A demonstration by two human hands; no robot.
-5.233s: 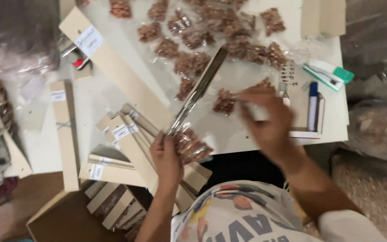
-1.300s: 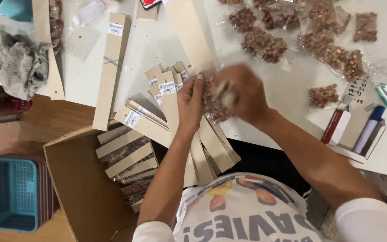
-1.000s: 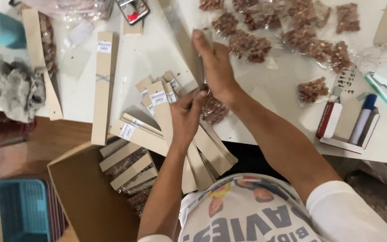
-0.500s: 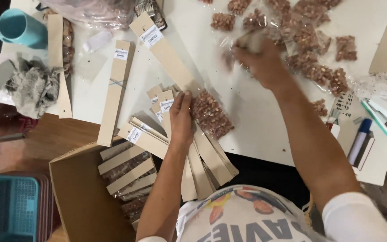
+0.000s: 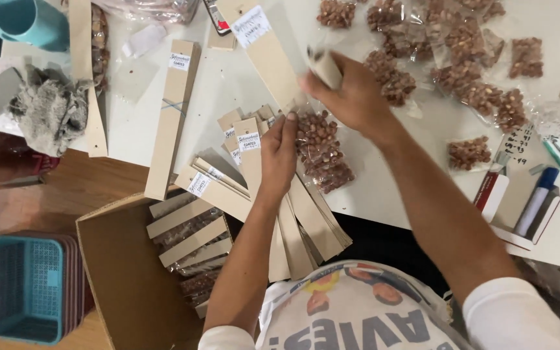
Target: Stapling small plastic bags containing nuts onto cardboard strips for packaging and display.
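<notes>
We look down over a white table (image 5: 228, 78) crowded with packing work. Our left hand (image 5: 279, 155) presses down on a clear bag of reddish nuts (image 5: 322, 150) and the fanned stack of tan card strips (image 5: 293, 220) beneath it, fingers flat and closed on the bag's left edge. Our right hand (image 5: 351, 91) hovers just above and beyond that bag, fingers pinched around a small folded piece of card (image 5: 326, 68); it is blurred, so we cannot say more about it.

The bag lies near the table's front edge, touching the strips, with a long labelled card strip (image 5: 267, 48) running up to its far side.

How far along? We judge it well underway but far from finished. In the open cardboard box (image 5: 118, 279) at lower left, several finished packs (image 5: 189, 236) with card tops already lie stacked. Beyond the right hand, many loose bags of nuts (image 5: 461, 71) are spread unpacked, and one small bag (image 5: 468, 152) sits alone by the marker tray (image 5: 526, 220). A teal basket (image 5: 24, 288) and a grey rag (image 5: 50, 110) sit aside.
</notes>
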